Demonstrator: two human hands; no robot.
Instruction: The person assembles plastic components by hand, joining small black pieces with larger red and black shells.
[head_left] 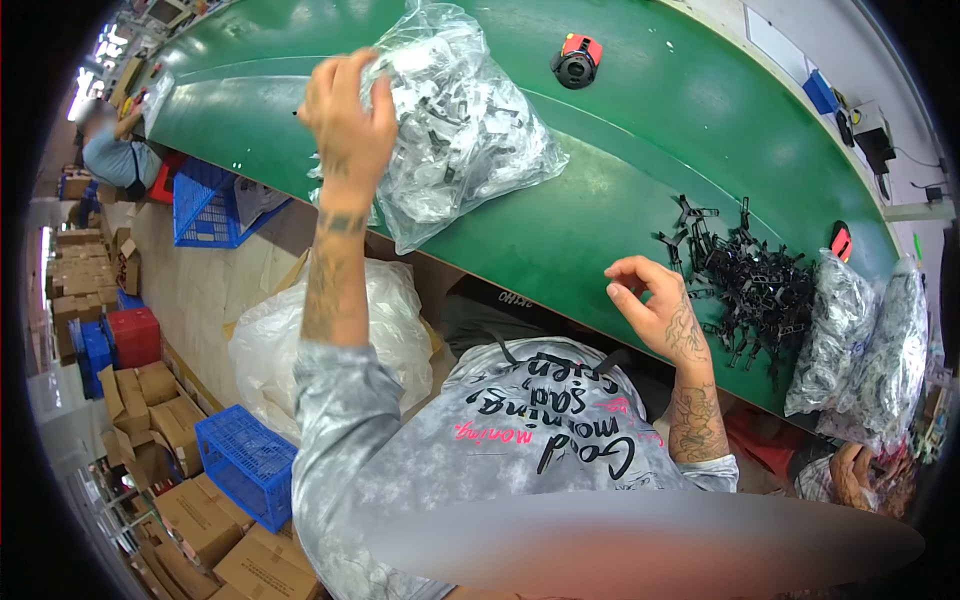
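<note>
My left hand (350,115) is raised at the upper left edge of a large clear plastic bag (465,140), its thumb apart from its bent fingers. Nothing shows in its grasp. Small packets with black and pale pieces fill the bag, which lies on the green table (480,235). Over the table's near edge hovers my right hand (655,310), fingers curved and thumb apart, holding nothing. It is just left of a loose pile of small black plastic bracket-like parts (750,280).
Two filled plastic bags (835,330) stand at the table's right end, near a red and black object (841,241). A similar red and black tool (577,61) lies farther back. Blue crates (248,465) and cardboard boxes (205,515) are at left; a person (118,155) works far left.
</note>
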